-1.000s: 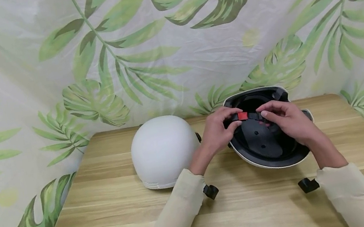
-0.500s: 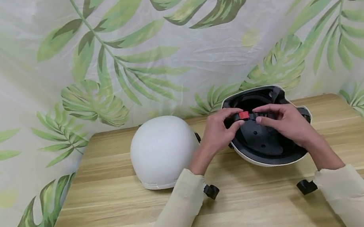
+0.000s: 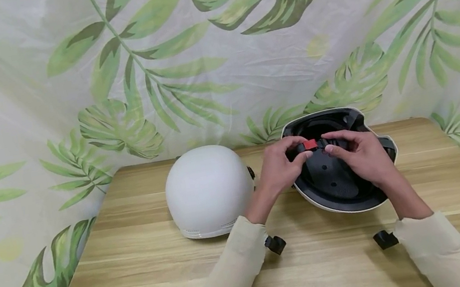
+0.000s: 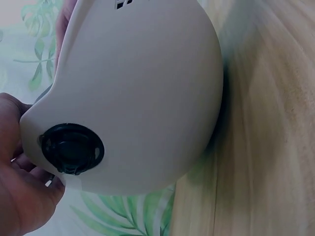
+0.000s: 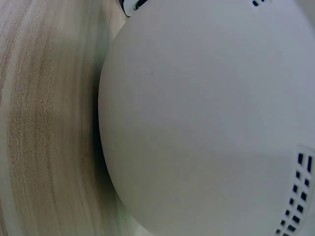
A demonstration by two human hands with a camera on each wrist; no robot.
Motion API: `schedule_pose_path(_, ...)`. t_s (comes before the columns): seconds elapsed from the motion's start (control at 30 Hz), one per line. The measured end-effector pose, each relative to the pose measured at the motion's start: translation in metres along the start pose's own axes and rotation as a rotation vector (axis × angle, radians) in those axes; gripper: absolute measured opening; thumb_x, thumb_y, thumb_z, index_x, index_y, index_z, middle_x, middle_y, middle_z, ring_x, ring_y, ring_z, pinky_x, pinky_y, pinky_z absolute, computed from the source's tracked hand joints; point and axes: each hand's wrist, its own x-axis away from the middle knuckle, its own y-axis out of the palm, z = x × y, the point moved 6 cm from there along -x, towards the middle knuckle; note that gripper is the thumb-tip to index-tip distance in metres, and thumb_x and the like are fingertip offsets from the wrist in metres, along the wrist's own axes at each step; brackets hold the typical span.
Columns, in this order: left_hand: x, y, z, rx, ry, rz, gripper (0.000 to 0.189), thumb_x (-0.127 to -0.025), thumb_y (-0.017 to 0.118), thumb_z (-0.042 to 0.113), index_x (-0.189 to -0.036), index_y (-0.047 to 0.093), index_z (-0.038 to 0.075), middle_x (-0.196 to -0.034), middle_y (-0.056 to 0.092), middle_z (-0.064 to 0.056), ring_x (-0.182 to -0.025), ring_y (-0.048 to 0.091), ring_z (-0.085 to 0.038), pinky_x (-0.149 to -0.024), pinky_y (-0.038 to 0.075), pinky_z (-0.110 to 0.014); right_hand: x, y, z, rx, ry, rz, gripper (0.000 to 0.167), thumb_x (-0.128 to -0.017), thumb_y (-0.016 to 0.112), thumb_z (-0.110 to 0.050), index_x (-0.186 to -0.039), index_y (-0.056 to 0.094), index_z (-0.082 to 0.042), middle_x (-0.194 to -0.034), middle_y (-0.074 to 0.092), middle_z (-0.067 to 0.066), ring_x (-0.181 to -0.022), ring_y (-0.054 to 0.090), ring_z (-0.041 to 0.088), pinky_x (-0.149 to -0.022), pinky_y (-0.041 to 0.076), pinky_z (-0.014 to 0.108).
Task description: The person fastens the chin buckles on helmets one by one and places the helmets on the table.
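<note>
An upturned white helmet (image 3: pixel 331 192) lies on the table at the right, its black lined inside facing up. Over its opening, my left hand (image 3: pixel 280 166) pinches the red part of a chin-strap buckle (image 3: pixel 310 144) between thumb and fingers. My right hand (image 3: pixel 362 156) pinches the black part of that buckle close on the right, and the two parts meet. In the left wrist view the shell (image 4: pixel 147 88) with a round black knob (image 4: pixel 73 148) fills the middle, with my left hand at the left edge. Only the shell shows in the right wrist view; my right hand is hidden.
A second white helmet (image 3: pixel 208 190) stands dome up on the wooden table (image 3: pixel 143 280), just left of my left forearm. Behind the table hangs a leaf-patterned cloth (image 3: pixel 181 70). A small black device sits at each wrist.
My right hand has shifted left along the strap, and the black part has come up against the red part. My left hand has moved slightly right; the second helmet stays in place.
</note>
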Motion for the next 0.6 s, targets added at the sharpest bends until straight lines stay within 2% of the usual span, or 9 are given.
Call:
schedule_pose_path(0.13, 0.0005, 0.0017, 0.0027, 0.0, 0.0, 0.011, 0.023, -0.095, 0.082, 0.018, -0.114, 0.078, 0.007, -0.107, 0.08, -0.006, -0.097, 0.072, -0.019, -0.089, 0.058, -0.027, 0.0003, 0.0016, -0.0041, 0.01, -0.029, 0.009, 0.032, -0.098, 0.078, -0.017, -0.129, 0.077, -0.007, -0.089, 0.078, 0.008, -0.059, 0.049, 0.003, -0.054, 0.041, 0.021)
schedule_pose_path(0.23, 0.0007, 0.0028, 0.0048, -0.006, 0.0, 0.013, 0.023, -0.095, 0.082, 0.02, -0.115, 0.078, 0.007, -0.108, 0.079, -0.006, -0.096, 0.071, -0.018, -0.088, 0.058, -0.026, 0.0005, 0.0026, -0.0067, 0.02, -0.037, 0.007, 0.032, -0.098, 0.078, -0.018, -0.128, 0.077, -0.007, -0.108, 0.079, 0.016, -0.061, 0.051, 0.004, -0.055, 0.041, 0.021)
schedule_pose_path(0.37, 0.0008, 0.0027, 0.0055, -0.012, -0.008, 0.007, 0.024, -0.096, 0.081, 0.02, -0.116, 0.077, 0.007, -0.108, 0.078, -0.007, -0.095, 0.07, -0.018, -0.088, 0.057, -0.026, 0.0007, 0.0033, -0.0078, 0.03, -0.025, -0.003, 0.033, -0.099, 0.077, -0.02, -0.13, 0.076, -0.009, -0.103, 0.078, 0.02, -0.061, 0.049, 0.005, -0.054, 0.039, 0.023)
schedule_pose_path(0.53, 0.0003, 0.002, 0.0051, -0.036, 0.007, -0.022, 0.027, -0.096, 0.081, 0.02, -0.12, 0.076, 0.008, -0.114, 0.077, -0.006, -0.101, 0.069, -0.018, -0.092, 0.057, -0.028, 0.0012, 0.0033, -0.0075, 0.046, -0.018, -0.023, 0.034, -0.1, 0.076, -0.023, -0.131, 0.075, -0.011, -0.104, 0.077, 0.016, -0.066, 0.053, 0.005, -0.057, 0.043, 0.022)
schedule_pose_path(0.6, 0.0006, 0.0015, 0.0049, -0.04, 0.016, -0.033, 0.03, -0.097, 0.08, 0.019, -0.124, 0.075, 0.008, -0.117, 0.076, -0.007, -0.104, 0.069, -0.019, -0.094, 0.056, -0.028, 0.0016, 0.0013, -0.006, 0.064, -0.01, -0.025, 0.034, -0.101, 0.076, -0.024, -0.132, 0.075, -0.011, -0.097, 0.075, 0.013, -0.067, 0.052, 0.006, -0.058, 0.043, 0.022)
